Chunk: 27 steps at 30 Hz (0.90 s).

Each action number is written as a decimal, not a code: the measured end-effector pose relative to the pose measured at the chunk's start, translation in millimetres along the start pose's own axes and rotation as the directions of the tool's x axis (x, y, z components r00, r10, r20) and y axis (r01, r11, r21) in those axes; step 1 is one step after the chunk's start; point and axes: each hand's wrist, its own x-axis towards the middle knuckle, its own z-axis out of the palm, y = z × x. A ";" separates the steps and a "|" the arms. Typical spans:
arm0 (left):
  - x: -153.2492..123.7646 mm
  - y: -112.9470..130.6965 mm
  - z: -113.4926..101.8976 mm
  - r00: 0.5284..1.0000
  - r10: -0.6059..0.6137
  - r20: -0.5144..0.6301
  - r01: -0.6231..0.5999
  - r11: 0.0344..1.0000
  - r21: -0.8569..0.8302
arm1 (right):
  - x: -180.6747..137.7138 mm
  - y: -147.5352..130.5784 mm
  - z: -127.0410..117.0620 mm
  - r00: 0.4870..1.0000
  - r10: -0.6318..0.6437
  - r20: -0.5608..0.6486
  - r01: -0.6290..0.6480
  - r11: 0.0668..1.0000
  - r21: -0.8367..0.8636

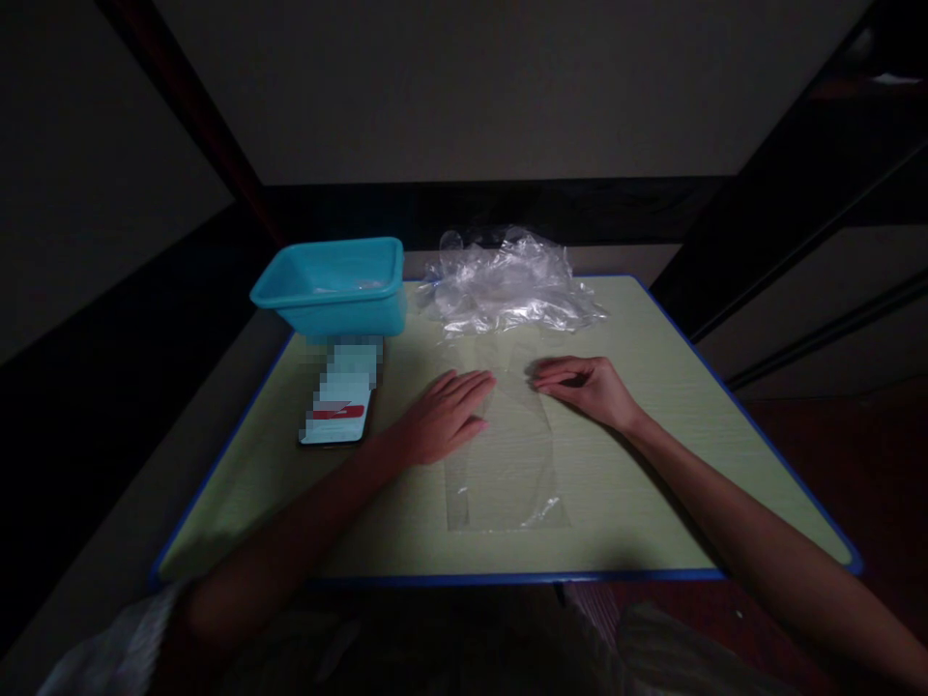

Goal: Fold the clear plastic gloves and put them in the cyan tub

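A clear disposable plastic glove (507, 474) lies flat on the table, its wide cuff towards me and its faint finger shapes pointing away. My left hand (449, 416) rests on the left side of it, palm down with fingers stretched out. At the glove's right edge, my right hand (584, 387) has thumb and fingers pinched together on the thin film. Just how much film lies between those fingertips is hard to see. Beyond both hands sits a crumpled pile of clear plastic gloves (507, 285).
A turquoise plastic basket (348, 309) stands at the table's back left, with something pale inside. In front of it lies a phone (340, 396) with a lit, partly blurred screen. The pale yellow table (674, 464) has a blue edge, and a wall rises behind it.
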 end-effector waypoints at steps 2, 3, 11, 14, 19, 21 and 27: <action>0.2 0.5 -0.5 1.000 -0.006 0.003 0.006 1.000 -0.006 | 1.1 0.4 1.4 1.000 0.008 0.003 -0.008 1.000 -0.008; 0.2 0.5 -0.5 1.000 -0.007 0.002 0.007 1.000 -0.010 | 1.5 0.1 1.6 1.000 0.013 0.006 -0.013 1.000 -0.012; 0.4 -0.2 -0.1 1.000 0.000 -0.001 0.000 1.000 -0.027 | 1.9 -3.0 -0.1 0.999 0.035 0.030 -0.034 0.999 -0.041; 0.3 -0.5 -0.1 1.000 -0.002 0.004 0.002 1.000 -0.024 | 0.9 -2.7 -1.4 0.998 0.038 0.046 -0.036 0.998 -0.045; -0.6 -1.3 0.5 1.000 -0.001 -0.010 0.000 0.999 -0.043 | -1.8 -3.2 -6.5 0.994 0.039 0.104 -0.028 0.994 -0.107; -0.7 -1.6 0.8 1.000 0.001 -0.013 -0.001 0.999 -0.047 | -2.8 -4.0 -9.4 0.989 0.026 0.147 -0.001 0.986 -0.167; -0.3 -2.3 1.7 1.000 0.006 -0.016 -0.007 0.999 -0.042 | -4.5 -8.3 -15.4 0.969 -0.040 0.245 0.117 0.943 -0.312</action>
